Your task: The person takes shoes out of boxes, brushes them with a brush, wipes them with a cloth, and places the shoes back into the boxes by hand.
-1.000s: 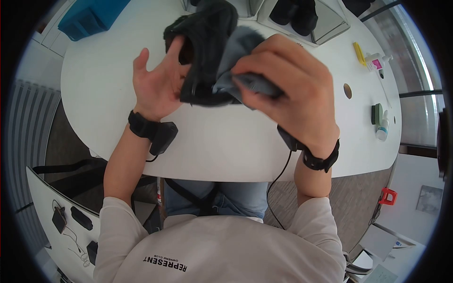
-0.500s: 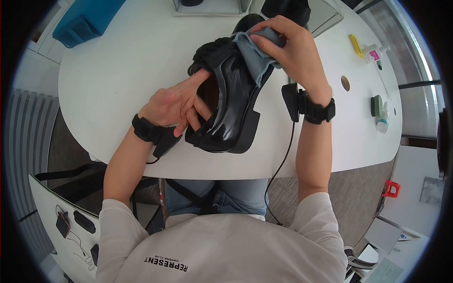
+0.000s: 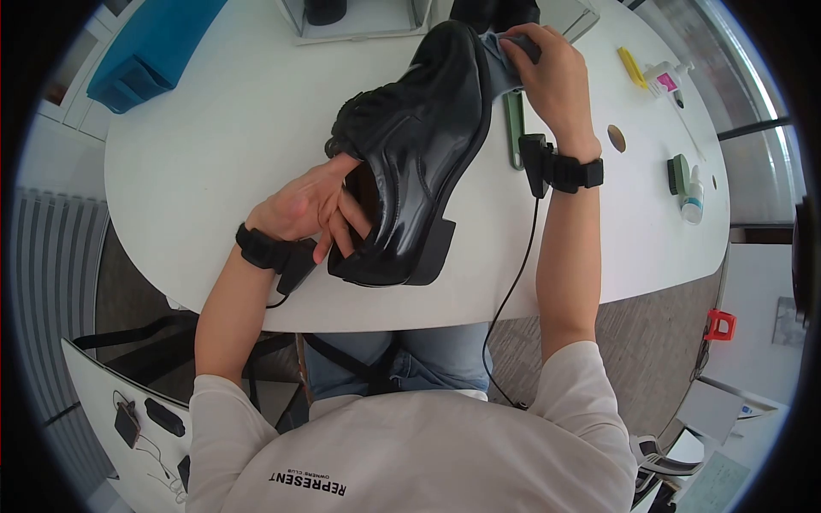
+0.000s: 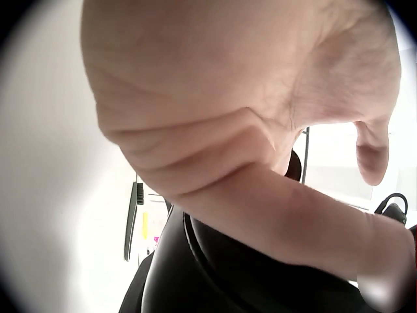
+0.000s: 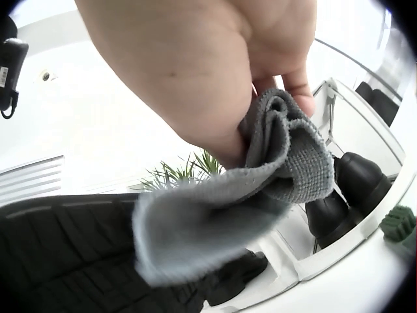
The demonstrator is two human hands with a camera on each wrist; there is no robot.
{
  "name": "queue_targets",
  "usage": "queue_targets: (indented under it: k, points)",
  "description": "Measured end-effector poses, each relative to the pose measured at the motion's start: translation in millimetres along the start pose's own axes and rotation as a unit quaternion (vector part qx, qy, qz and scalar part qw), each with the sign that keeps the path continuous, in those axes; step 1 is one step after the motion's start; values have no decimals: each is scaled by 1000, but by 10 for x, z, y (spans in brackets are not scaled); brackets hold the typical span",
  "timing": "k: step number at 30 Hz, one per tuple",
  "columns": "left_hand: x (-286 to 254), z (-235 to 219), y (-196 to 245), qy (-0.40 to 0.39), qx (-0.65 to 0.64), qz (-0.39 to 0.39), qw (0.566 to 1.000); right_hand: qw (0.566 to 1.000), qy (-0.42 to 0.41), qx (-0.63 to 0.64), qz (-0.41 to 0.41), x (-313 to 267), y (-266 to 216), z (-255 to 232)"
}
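Note:
A glossy black shoe is held tilted over the table, its toe pointing away from the body and its heel towards it. My left hand holds it at the opening, with fingers reaching inside; their tips are partly hidden there. In the left wrist view, a finger lies along the black leather. Beside the toe, my right hand pinches a bunched grey-blue cloth. The right wrist view shows the cloth hanging from the fingers, next to the shoe's ridged dark sole.
Framed boxes with dark shoes stand at the back. A green handle lies right of the shoe. Farther right are a yellow item, a pink-labelled bottle, a green brush and a small bottle. A blue container sits back left.
The shoe has come down nearer the body and swung so its side and toe show. My right hand has carried the cloth from close in front out to the toe.

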State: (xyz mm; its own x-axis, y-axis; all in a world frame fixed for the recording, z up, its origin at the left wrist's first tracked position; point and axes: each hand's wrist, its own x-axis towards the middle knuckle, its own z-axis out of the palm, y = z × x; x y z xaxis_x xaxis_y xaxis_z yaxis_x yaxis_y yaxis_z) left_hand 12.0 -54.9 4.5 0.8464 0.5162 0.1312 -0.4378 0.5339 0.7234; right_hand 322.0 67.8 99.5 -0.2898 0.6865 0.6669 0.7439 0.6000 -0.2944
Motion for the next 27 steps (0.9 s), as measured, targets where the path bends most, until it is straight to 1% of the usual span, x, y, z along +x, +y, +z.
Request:
queue_targets:
  k: [1, 2, 3, 4, 6, 7, 9, 10, 11, 13, 15, 16, 17, 18, 19, 20, 21, 24, 25, 27]
  points:
    - [-11, -22, -4, 0, 1, -1, 1000, 999, 7, -36, 10, 6, -14, -38]
    - [-34, -63, -33, 5, -43, 17, 999, 997, 12, -72, 22, -1, -32, -76]
    - [-54, -88, -60, 10, -87, 36, 996, 997, 12, -72, 23, -4, -60, -117]
    - [-61, -84, -67, 9, -85, 35, 996, 998, 44, -46, 25, 6, -96, -164]
    - [-46, -72, -33, 2, -90, 74, 993, 994, 103, -10, 30, 30, -188, -239]
    - [-43, -76, -7, -2, -85, 74, 994, 994, 108, -12, 28, 27, -208, -270]
    - [-36, -62, -21, 31, -111, 96, 989, 995, 86, 11, 57, -49, -199, -343]
    - [-22, -64, -21, 25, -109, 96, 989, 995, 72, 2, 74, -86, -114, -375]
    - [-9, -72, -6, 33, -94, 103, 990, 994, 77, -2, 71, -130, 24, -403]
    - [5, -57, 5, 39, -74, 111, 990, 982, 87, -26, 164, -291, 379, -417]
    - [19, 1, -11, 136, -32, 141, 980, 962, 146, 9, 232, -530, 804, -386]
    - [36, 43, -12, 134, -28, 144, 980, 944, 176, 23, 278, -670, 1004, -352]
    - [62, 80, -20, 173, -26, 156, 972, 924, 204, 39, 322, -814, 1220, -294]
    - [77, 94, -28, 213, -25, 167, 962, 912, 212, 50, 347, -1030, 1548, -153]
    - [73, 74, -8, 215, -26, 168, 962, 899, 217, 61, 374, -1079, 1521, -97]
    - [59, 42, 27, 162, -32, 151, 975, 889, 183, 110, 404, -1205, 1471, -39]
    - [36, 28, 33, 110, -38, 132, 984, 888, 180, 110, 409, -1256, 1472, -27]
    - [37, 40, 38, 113, -26, 112, 987, 888, 138, 128, 419, -1160, 1259, -128]
    - [43, 40, 38, 111, -26, 109, 988, 887, 141, 127, 421, -1175, 1292, -117]
    - [30, 38, 21, 136, -44, 102, 985, 884, 150, 156, 413, -1186, 1351, -85]
